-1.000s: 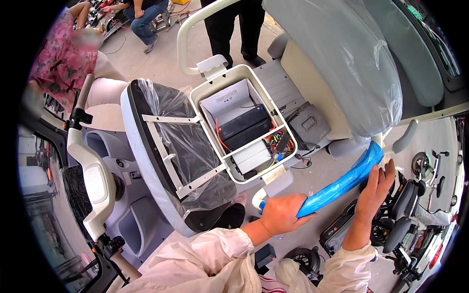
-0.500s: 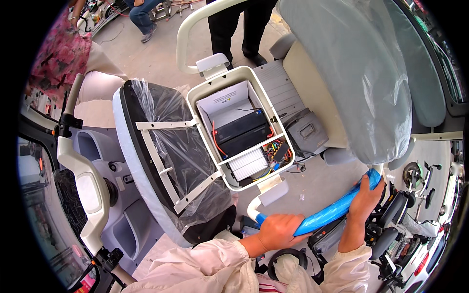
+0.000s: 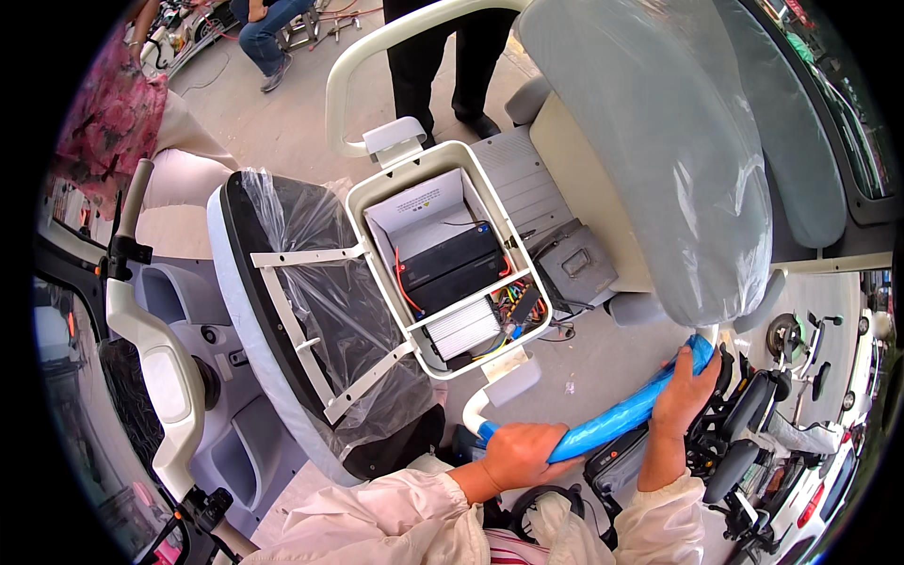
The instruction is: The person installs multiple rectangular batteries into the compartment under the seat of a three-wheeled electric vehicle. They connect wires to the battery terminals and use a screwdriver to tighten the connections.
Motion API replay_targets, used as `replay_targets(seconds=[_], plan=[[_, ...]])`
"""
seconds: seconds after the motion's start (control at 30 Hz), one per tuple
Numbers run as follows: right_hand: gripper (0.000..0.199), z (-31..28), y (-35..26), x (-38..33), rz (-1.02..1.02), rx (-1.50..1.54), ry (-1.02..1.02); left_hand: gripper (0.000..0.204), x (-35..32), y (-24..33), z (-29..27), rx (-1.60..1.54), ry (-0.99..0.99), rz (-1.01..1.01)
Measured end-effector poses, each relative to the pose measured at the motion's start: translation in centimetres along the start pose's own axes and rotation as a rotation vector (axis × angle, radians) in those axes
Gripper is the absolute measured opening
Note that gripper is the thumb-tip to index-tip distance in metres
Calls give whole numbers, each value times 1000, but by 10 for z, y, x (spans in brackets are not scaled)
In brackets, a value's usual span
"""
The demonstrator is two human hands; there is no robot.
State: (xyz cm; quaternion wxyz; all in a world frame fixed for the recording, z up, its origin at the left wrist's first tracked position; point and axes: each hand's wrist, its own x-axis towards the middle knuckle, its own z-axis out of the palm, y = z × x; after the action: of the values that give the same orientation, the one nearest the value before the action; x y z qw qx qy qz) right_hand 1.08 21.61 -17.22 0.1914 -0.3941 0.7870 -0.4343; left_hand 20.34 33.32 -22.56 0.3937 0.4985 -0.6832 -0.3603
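A curved armrest rail (image 3: 607, 424) wrapped in shiny blue plastic runs along the near side of a small passenger vehicle. My left hand (image 3: 523, 457) is closed round its left part, near a cream bracket end. Further right, my right hand (image 3: 682, 394) grips the other end, just below the grey rear seat (image 3: 650, 160) under clear plastic. Beyond my left hand is an open cream box frame (image 3: 384, 294). Black batteries (image 3: 452, 256), a silver finned controller (image 3: 463, 331) and a bundle of coloured wires (image 3: 521, 306) lie inside it.
A front seat (image 3: 330, 273) is tipped up at the left, its metal hinge arms showing. Past it stands a white handlebar (image 3: 169, 377). A grey case (image 3: 573, 264) sits on the footboard. People stand and sit on the far side; parked scooters (image 3: 744, 424) are at the right.
The whole scene has shifted slightly left, and its far part a little lower. Both hands keep about the same hold on the blue-wrapped rail.
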Motion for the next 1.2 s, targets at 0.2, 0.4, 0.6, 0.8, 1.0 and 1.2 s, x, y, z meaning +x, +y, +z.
replay_targets(seconds=[0.2, 0.4, 0.6, 0.8, 1.0, 1.2], plan=[[36, -2, 13, 5, 6, 81, -13, 35, -4, -4, 16, 25, 76, 36], [47, -22, 37, 17, -298, -130, -5, 45, -11, 0, 39, 104, 82, 60], [49, -104, 179, -20, 53, 626, -387, 42, -38, -10, 46, 124, 171, -68], [40, -200, 556, -231, 1012, 92, -30, 52, -60, -21, 57, 409, 414, -179], [72, -160, 772, -367, 1067, -334, -535, 54, -252, -106, 214, 263, 53, 83], [85, -67, 869, -351, 1339, -77, -726, 59, -466, -412, 370, -245, -216, -1899]])
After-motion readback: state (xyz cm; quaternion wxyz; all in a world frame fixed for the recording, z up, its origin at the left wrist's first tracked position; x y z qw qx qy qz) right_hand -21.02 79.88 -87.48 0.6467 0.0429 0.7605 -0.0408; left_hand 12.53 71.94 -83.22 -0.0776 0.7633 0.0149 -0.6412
